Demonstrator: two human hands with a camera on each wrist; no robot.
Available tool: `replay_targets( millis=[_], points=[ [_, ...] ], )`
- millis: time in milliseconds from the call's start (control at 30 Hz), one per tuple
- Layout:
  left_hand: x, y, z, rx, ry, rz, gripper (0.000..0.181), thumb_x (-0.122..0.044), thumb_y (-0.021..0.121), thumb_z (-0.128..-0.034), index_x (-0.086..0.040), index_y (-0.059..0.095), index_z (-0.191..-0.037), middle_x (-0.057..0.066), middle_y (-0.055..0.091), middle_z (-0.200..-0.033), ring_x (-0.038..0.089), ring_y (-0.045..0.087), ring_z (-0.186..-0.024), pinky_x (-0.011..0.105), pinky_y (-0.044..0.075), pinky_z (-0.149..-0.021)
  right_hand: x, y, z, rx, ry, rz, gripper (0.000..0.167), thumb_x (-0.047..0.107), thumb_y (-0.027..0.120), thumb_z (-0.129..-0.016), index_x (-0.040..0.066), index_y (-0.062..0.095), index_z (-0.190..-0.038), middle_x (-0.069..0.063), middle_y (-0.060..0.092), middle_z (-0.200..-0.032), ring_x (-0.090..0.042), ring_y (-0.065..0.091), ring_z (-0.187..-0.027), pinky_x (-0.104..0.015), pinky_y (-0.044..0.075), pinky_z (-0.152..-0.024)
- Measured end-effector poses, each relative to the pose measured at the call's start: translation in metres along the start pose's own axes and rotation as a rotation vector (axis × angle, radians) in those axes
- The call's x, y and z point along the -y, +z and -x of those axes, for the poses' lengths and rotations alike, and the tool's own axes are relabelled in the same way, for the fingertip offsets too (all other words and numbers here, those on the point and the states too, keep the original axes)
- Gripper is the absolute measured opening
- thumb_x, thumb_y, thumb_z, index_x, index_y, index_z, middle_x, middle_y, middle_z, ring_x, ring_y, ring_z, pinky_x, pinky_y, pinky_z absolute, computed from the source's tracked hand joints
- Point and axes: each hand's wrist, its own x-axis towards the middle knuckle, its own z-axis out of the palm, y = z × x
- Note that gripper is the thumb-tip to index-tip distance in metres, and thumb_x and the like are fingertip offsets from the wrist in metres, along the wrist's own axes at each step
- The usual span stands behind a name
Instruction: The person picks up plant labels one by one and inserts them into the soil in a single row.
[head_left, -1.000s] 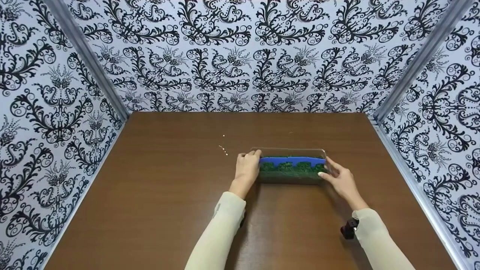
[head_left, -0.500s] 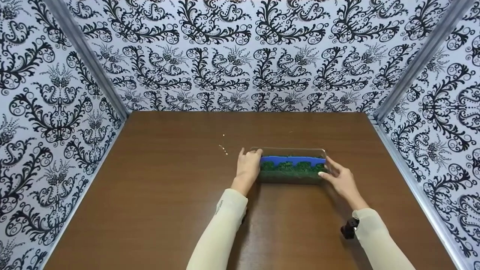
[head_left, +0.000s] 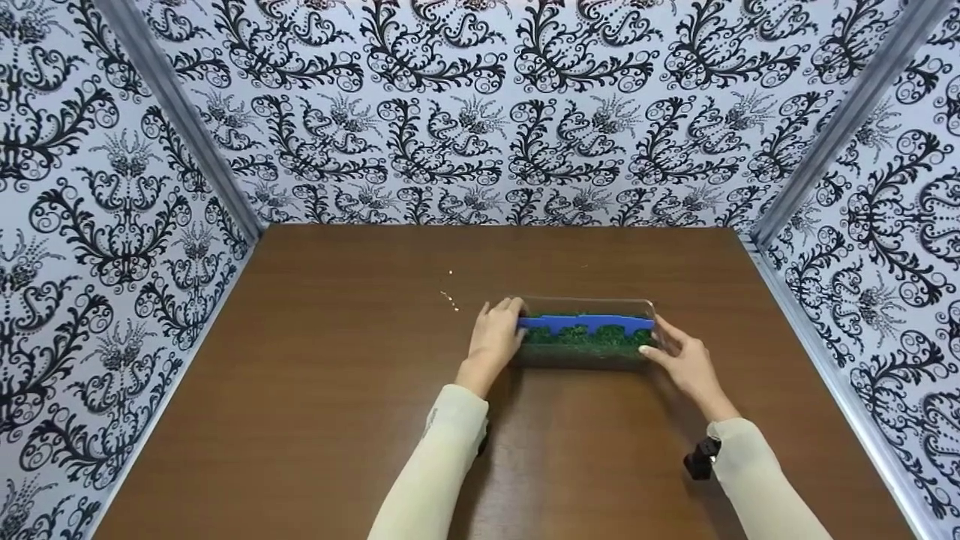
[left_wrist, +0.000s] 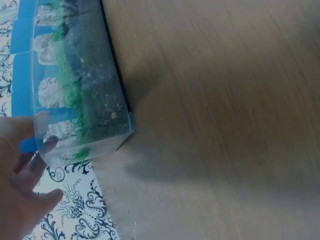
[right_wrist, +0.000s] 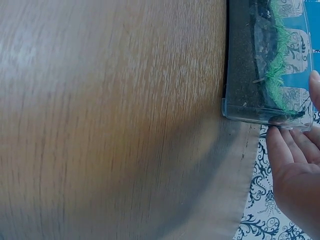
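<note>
A long clear plastic box (head_left: 592, 358) stands on the table, with dark soil (left_wrist: 97, 75) and green artificial grass (right_wrist: 277, 70) inside. Along the grass runs a blue strip (head_left: 592, 322) with arched cutouts, rising near the box's rim. At the left end my left hand (head_left: 493, 339) reaches over the rim and pinches the end of the strip; in the left wrist view its fingertips show partly through the clear wall. My right hand (head_left: 688, 366) holds the box's right end, thumb at the front, fingers against the end wall in the right wrist view.
The brown wooden table (head_left: 337, 375) carries small pale specks (head_left: 450, 301) left of the box. Patterned black-and-white walls (head_left: 450, 135) with grey metal posts (head_left: 191, 127) enclose the back and both sides. A black wrist camera (head_left: 702, 459) sits at the right sleeve.
My left fingers have shifted at the box's left end, and the strip's left end now shows beside them. The right hand still holds the box. The view has tilted slightly.
</note>
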Motion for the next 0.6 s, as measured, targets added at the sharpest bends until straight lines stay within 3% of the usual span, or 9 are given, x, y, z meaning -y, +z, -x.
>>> replay_targets(
  millis=[100, 400, 600],
  points=[
    [0.001, -0.004, 0.0, 0.009, 0.0, 0.021, 0.028, -0.024, 0.075, -0.0901, -0.018, 0.062, -0.114, 0.0, 0.068, -0.118, 0.02, 0.065, -0.118, 0.049, 0.039, -0.116, -0.001, -0.003, -0.002, 0.002, -0.008, 0.015, 0.07, 0.031, 0.068, -0.095, 0.007, 0.037, -0.153, -0.024, 0.05, -0.145, -0.037, 0.051, -0.134, -0.043, 0.046, -0.106],
    [0.006, -0.015, 0.002, 0.023, 0.004, 0.053, 0.042, -0.036, 0.075, -0.0891, -0.02, 0.061, -0.125, -0.002, 0.065, -0.129, 0.021, 0.059, -0.126, 0.052, 0.033, -0.118, 0.004, -0.015, -0.008, 0.038, -0.006, 0.133, 0.075, 0.035, 0.071, -0.093, 0.003, 0.038, -0.152, -0.028, 0.044, -0.149, -0.045, 0.046, -0.136, -0.058, 0.042, -0.108],
    [0.005, -0.024, 0.0, 0.028, 0.007, 0.012, 0.057, -0.043, 0.072, -0.0901, -0.02, 0.055, -0.139, -0.001, 0.055, -0.147, 0.021, 0.049, -0.139, 0.054, 0.031, -0.119, 0.013, -0.024, -0.015, 0.003, -0.084, 0.209, 0.086, 0.044, 0.072, -0.09, 0.0, 0.033, -0.153, -0.029, 0.036, -0.155, -0.049, 0.033, -0.143, -0.063, 0.029, -0.115]
  ],
)
